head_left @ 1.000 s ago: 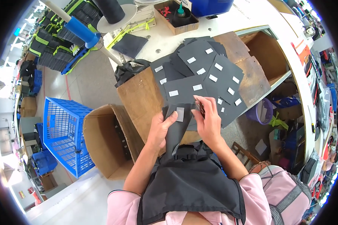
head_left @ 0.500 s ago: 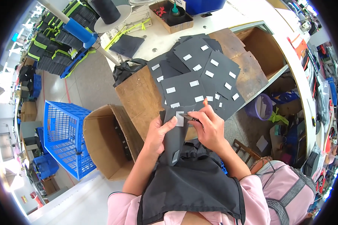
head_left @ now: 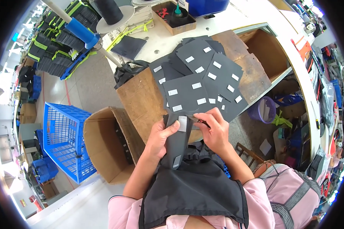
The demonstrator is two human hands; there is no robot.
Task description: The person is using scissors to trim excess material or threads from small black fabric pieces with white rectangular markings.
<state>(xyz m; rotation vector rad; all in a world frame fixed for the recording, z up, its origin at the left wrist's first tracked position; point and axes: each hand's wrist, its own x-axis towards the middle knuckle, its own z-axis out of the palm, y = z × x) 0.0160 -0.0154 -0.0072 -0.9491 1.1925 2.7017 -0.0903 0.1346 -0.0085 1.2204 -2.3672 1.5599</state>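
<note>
A folded dark grey fabric panel (head_left: 173,143) is upright in front of my apron, its white rectangular patches facing up. My left hand (head_left: 156,140) pinches its left side, thumb beside the upper patch (head_left: 182,124). In my right hand (head_left: 217,131) are small thread snips (head_left: 201,121), fingers closed round them. Their tip points left, close to the panel's upper right edge; whether it touches a thread I cannot tell. Just beyond, more flat dark grey panels (head_left: 184,84) with white patches lie overlapped in a loose pile.
The pile lies on a brown board (head_left: 135,95) by a white table (head_left: 162,40). An open cardboard box (head_left: 99,152) and a blue plastic crate (head_left: 65,164) stand at left. A purple basket (head_left: 252,113) is at right; a thread spool (head_left: 109,13) stands far left.
My right hand has drawn the snips slightly right, off the upper white patch, and its raised index finger has curled in. The left hand keeps its hold on the panel.
</note>
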